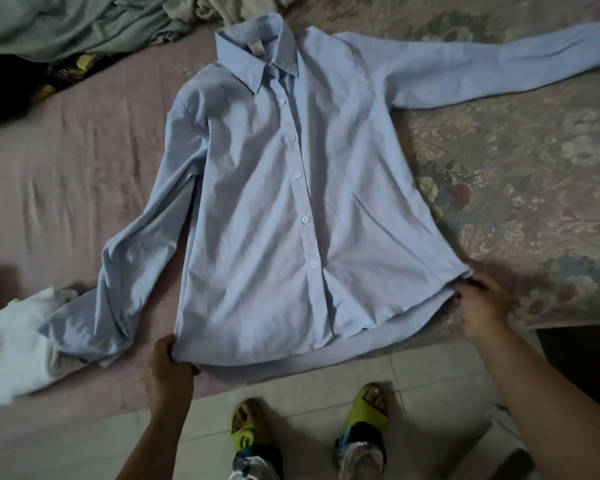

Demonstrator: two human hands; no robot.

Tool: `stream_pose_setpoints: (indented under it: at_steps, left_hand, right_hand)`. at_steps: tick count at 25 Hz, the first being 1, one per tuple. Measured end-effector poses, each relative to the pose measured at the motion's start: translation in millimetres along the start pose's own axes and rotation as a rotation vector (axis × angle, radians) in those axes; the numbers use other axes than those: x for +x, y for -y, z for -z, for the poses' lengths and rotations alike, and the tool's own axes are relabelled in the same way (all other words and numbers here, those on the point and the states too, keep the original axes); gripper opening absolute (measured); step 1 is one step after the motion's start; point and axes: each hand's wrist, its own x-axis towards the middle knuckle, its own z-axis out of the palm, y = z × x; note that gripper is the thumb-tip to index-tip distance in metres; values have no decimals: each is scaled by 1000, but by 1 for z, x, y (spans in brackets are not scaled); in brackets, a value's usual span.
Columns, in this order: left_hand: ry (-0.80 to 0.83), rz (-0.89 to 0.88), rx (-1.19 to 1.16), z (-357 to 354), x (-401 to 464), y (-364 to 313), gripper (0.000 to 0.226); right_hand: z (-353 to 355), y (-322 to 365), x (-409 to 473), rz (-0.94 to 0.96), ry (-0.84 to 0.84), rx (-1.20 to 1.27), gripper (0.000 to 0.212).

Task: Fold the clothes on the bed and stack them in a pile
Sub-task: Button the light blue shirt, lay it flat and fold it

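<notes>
Floor nearest: pale tiles (413, 375), 2 feet in lime-green slippers (371, 407). Bed edge runs just beyond them.

Left hand (168, 370) at the near-left hem corner of the light blue button-up shirt (274, 202), fingers pinching the cloth, thumb on top. Right hand (484, 306) at the near-right hem corner, fingers closed on the fabric edge.

Shirt lies face up, spread flat on the bed, hem toward the person and slightly overhanging the edge. Long axis runs near to far, collar (257, 53) at the far end, tilted a little left. Buttoned placket, 6 white buttons visible, fine creases throughout. Left-side sleeve bends down toward the near left, its cuff resting on a crumpled white garment (18, 348). Right-side sleeve (499, 71) stretches out to the far right.

Surface: plain pink sheet (66, 168) on the left, floral-patterned cover (516, 161) on the right. Far left: heap of grey-green clothes (77, 26), a dark item (4, 88) beside it. Dim light.
</notes>
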Motion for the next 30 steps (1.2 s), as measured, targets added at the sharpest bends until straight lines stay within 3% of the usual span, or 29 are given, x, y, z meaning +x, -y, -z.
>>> stream_pose_setpoints:
  at_steps: [2, 4, 5, 6, 7, 9, 11, 13, 16, 18, 20, 23, 26, 28, 30]
  left_hand:
    - [-5, -58, -34, 9, -1, 10, 41]
    - [82, -111, 75, 8, -11, 21, 36]
    - [115, -189, 173, 6, -19, 27, 33]
    - [111, -375, 312, 3, -26, 33, 26]
    - [112, -526, 476, 1, -30, 38, 20]
    - [51, -735, 720, -8, -27, 44, 32]
    - [-2, -1063, 778, -23, -32, 40, 50]
    - [86, -1345, 766, -35, -29, 32, 52]
    - [301, -1362, 784, -32, -1, 25, 46]
    - [306, -1333, 780, -19, 1, 30, 47]
    - [267, -1319, 780, -22, -13, 24, 59]
    - [393, -1399, 681, -68, -61, 4, 79]
    - [443, -1313, 600, -127, -102, -28, 89]
    - [343, -1241, 541, -149, -108, -44, 78]
    - [370, -1253, 432, -152, -98, -41, 64]
  right_hand:
    - [16, 14, 9, 107, -44, -54, 21]
    - [31, 17, 20, 117, -37, -173, 16]
    - [35, 15, 26, 105, 15, -287, 24]
    - [37, 12, 28, 146, 34, -519, 28]
    - [39, 9, 29, 284, 33, -816, 33]
    - [33, 2, 27, 868, -28, -1282, 54]
    - [27, -1, 18, 1472, 135, -1468, 60]
    - [23, -13, 20, 1761, 299, -1601, 62]
    - [32, -20, 24, 1597, 349, -1746, 73]
    - [35, -18, 12, 1531, 345, -1754, 70]
    - [24, -25, -1, 1632, 359, -1664, 66]
    - [-4, -46, -28, 1771, 513, -1575, 66]
    - [-21, -66, -43, 1737, 582, -1581, 60]
    - [-22, -72, -45, 1696, 543, -1593, 61]
    - [-19, -70, -44, 1696, 528, -1610, 61]
